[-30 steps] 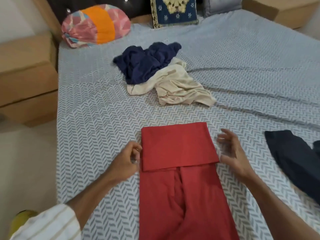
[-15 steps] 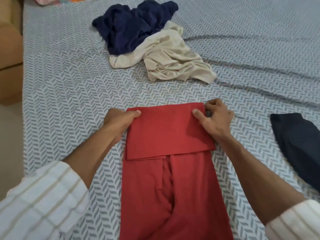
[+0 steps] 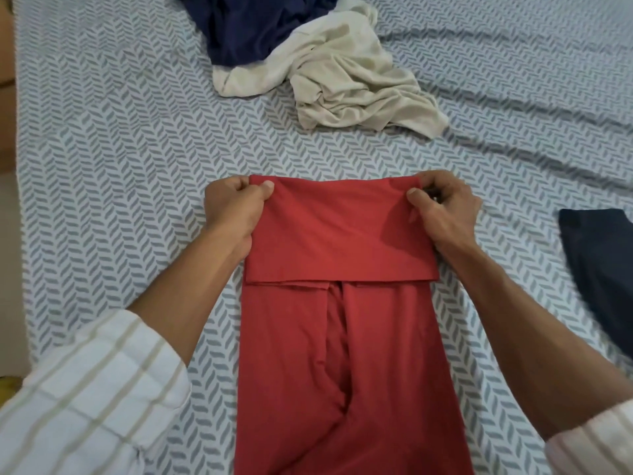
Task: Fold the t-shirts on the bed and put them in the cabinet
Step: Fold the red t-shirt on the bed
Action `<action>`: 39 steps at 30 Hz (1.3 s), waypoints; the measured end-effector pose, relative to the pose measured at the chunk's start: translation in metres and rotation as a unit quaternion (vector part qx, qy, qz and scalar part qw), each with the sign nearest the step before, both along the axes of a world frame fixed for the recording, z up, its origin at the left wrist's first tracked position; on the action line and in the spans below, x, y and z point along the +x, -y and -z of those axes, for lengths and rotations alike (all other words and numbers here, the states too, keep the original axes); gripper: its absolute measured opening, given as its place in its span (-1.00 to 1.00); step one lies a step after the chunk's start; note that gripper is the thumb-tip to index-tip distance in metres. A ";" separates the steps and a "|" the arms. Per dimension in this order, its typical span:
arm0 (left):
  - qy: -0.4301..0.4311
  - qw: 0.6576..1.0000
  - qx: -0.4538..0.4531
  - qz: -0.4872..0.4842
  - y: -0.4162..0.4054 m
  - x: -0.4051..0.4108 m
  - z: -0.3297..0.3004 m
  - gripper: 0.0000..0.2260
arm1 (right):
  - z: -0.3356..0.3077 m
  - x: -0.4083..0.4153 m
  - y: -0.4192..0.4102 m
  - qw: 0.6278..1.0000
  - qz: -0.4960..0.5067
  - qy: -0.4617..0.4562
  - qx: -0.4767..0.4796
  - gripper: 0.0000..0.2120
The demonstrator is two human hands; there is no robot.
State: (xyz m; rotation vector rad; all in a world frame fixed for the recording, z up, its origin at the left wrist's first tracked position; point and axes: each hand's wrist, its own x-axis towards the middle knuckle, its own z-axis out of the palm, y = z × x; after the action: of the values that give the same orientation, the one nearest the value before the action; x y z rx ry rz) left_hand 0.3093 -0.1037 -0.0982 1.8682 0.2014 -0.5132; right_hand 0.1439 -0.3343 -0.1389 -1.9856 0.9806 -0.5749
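A red t-shirt (image 3: 342, 354) lies lengthwise on the bed (image 3: 113, 159), folded into a narrow strip with its far end doubled back toward me. My left hand (image 3: 233, 210) pinches the far left corner of that fold, thumb on top. At the far right corner my right hand (image 3: 442, 210) pinches the cloth the same way. The fold's far edge is lifted slightly off the sheet. Further back lie a crumpled cream t-shirt (image 3: 342, 77) and a crumpled navy t-shirt (image 3: 253, 25), partly overlapping. No cabinet is in view.
A dark navy garment (image 3: 603, 272) lies at the right edge of the bed. The sheet is white with a grey herringbone print. A wooden piece of furniture (image 3: 7, 80) stands along the bed's left side, with floor below it.
Both hands went from beside the red fold to its far corners and now pinch them. The fold's far edge has lifted a little. The camera has tilted downward.
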 end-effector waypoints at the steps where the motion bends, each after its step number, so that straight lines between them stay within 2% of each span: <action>1: 0.009 1.000 0.002 0.004 -0.002 -0.001 0.001 -0.83 | 0.002 0.001 0.000 1.000 0.005 0.006 0.003 -0.89; 3: 0.030 0.999 0.008 0.007 -0.005 -0.001 0.003 -0.80 | 0.002 0.000 -0.003 1.000 0.008 0.008 -0.014 -0.74; 6: 0.055 0.998 -0.016 0.012 -0.010 0.000 0.008 -0.69 | 0.000 -0.002 -0.005 0.991 -0.018 -0.079 -0.108 -0.52; 9: 0.036 0.996 -0.054 0.054 -0.010 0.003 0.009 -0.64 | -0.002 0.004 -0.007 0.982 -0.025 -0.123 -0.145 -0.64; 13: -0.004 0.995 -0.019 0.101 -0.012 -0.001 -0.013 -0.83 | -0.022 0.006 -0.011 0.987 -0.009 -0.144 -0.076 -0.87; 15: -0.034 0.992 -0.033 0.113 -0.020 -0.011 -0.037 -0.86 | -0.040 0.002 -0.017 0.996 -0.001 -0.066 0.063 -0.83; 16: -0.030 0.990 -0.034 0.130 -0.025 -0.019 -0.048 -0.86 | -0.051 -0.003 -0.022 0.990 0.005 -0.017 0.142 -0.81; 17: -0.012 0.988 -0.027 0.152 -0.032 -0.026 -0.057 -0.86 | -0.061 -0.010 -0.027 0.983 0.005 0.013 0.182 -0.78; 21: 0.079 0.976 -0.009 0.204 -0.072 -0.060 -0.087 -0.80 | -0.104 -0.054 -0.052 0.984 -0.018 0.040 0.172 -0.87; 23: 0.124 0.966 0.000 0.229 -0.095 -0.077 -0.102 -0.76 | -0.127 -0.085 -0.063 0.986 -0.074 0.024 0.149 -0.87; 27: 0.235 0.921 0.030 0.308 -0.134 -0.125 -0.126 -0.74 | -0.162 -0.158 -0.090 0.975 -0.207 -0.081 -0.010 -0.70; 29: 0.275 0.894 0.045 0.350 -0.156 -0.156 -0.131 -0.75 | -0.168 -0.195 -0.110 0.960 -0.243 -0.118 -0.076 -0.75; 31: 0.312 0.866 0.058 0.386 -0.179 -0.186 -0.131 -0.78 | -0.167 -0.229 -0.132 0.953 -0.254 -0.109 -0.120 -0.84; 32: 0.324 0.855 0.060 0.401 -0.192 -0.200 -0.128 -0.79 | -0.161 -0.247 -0.143 0.951 -0.262 -0.091 -0.138 -0.89; 34: 0.348 0.826 0.065 0.439 -0.215 -0.225 -0.117 -0.80 | -0.148 -0.277 -0.165 0.944 -0.277 -0.064 -0.169 -0.86; 36: 0.363 0.796 0.080 0.478 -0.236 -0.249 -0.103 -0.75 | -0.134 -0.305 -0.186 0.941 -0.282 -0.068 -0.172 -0.88; 39: 0.363 0.759 0.132 0.523 -0.262 -0.286 -0.082 -0.66 | -0.110 -0.345 -0.216 0.934 -0.290 -0.097 -0.183 -0.81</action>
State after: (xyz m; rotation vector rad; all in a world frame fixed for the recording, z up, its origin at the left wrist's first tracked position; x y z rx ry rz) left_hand 0.0237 0.1583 -0.0166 2.1914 -1.4396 -0.4384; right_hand -0.2007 -0.1186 -0.0285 -2.5579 0.3609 -0.2385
